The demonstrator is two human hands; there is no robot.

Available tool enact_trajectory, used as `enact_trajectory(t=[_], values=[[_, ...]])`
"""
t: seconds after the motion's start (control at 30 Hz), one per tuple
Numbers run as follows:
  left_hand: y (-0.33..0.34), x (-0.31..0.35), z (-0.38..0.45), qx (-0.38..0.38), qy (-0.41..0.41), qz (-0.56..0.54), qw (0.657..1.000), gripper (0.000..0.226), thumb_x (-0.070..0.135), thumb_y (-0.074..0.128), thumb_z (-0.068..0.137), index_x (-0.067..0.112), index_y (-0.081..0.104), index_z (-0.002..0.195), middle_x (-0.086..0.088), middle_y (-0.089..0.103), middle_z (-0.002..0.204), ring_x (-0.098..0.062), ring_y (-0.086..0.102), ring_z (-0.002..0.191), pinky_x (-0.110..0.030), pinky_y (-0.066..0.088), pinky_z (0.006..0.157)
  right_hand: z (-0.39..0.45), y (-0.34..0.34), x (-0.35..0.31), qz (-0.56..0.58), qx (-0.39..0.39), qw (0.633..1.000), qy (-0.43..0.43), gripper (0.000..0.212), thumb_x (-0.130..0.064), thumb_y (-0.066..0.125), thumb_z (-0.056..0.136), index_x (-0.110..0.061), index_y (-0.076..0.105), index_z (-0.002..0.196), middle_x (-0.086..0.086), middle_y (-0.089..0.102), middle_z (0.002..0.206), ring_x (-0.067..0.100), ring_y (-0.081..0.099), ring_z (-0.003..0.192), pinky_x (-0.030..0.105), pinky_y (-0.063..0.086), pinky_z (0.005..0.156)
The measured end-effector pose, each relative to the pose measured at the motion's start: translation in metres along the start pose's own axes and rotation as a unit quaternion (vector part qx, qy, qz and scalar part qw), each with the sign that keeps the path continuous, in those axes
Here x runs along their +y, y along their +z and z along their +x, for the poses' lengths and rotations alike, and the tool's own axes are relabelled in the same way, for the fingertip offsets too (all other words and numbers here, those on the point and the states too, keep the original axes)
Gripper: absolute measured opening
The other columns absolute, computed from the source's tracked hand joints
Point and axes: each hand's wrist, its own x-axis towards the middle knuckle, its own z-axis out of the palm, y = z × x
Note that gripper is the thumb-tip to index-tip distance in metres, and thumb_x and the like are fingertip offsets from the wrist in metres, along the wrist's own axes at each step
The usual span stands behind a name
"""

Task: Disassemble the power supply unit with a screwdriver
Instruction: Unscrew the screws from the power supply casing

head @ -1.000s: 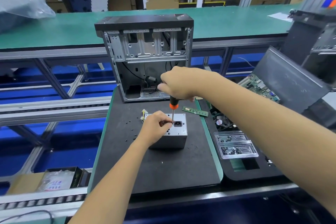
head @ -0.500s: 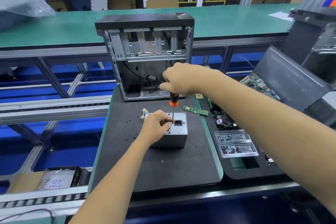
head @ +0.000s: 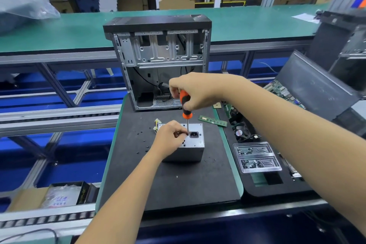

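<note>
A grey metal power supply unit [head: 190, 151] stands on the black mat [head: 174, 184], its top face showing a black power socket. My left hand [head: 170, 137] rests on the unit's top left part, fingers curled, pinching the screwdriver's shaft near the tip. My right hand [head: 195, 90] grips the orange-and-black handle of the screwdriver [head: 185, 109], which stands nearly upright with its tip on the top face just left of the socket. The screw under the tip is hidden by my fingers.
An open computer case [head: 160, 61] stands behind the unit. A green memory stick [head: 213, 120] lies to the right, several small black screws [head: 144, 143] to the left. Clear plastic trays [head: 256, 157], a fan and circuit boards sit on the right mat.
My right hand has risen slightly and shifted on the handle, showing more of the orange grip. The left hand and the unit stay where they were.
</note>
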Motion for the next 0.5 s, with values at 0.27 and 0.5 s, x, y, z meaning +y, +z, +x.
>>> enact_trajectory(t=[0.27,0.5], values=[[-0.001,0.001,-0.001,0.0,-0.012,-0.01,1.0,0.017,0.006,0.063,0.082,0.017,0.076,0.086,0.008,0.061,0.085,-0.004,0.053,0.064,-0.007,0.04,0.064,0.006,0.007,-0.002,-0.093,0.038,0.99,0.098,0.044,-0.058,0.037,0.095,-0.018,0.044,0.076,0.002,0.052,0.075,0.019,0.054,0.066,0.032,0.037,0.053],[-0.001,0.004,-0.002,0.003,-0.005,-0.018,1.0,0.013,0.007,0.067,0.079,0.015,0.076,0.082,0.005,0.061,0.083,-0.003,0.049,0.059,-0.007,0.04,0.063,-0.002,0.0,0.0,-0.011,-0.048,0.999,0.005,0.035,-0.022,0.07,0.077,-0.021,0.048,0.105,-0.006,0.053,0.086,0.011,0.05,0.074,0.032,0.041,0.06]])
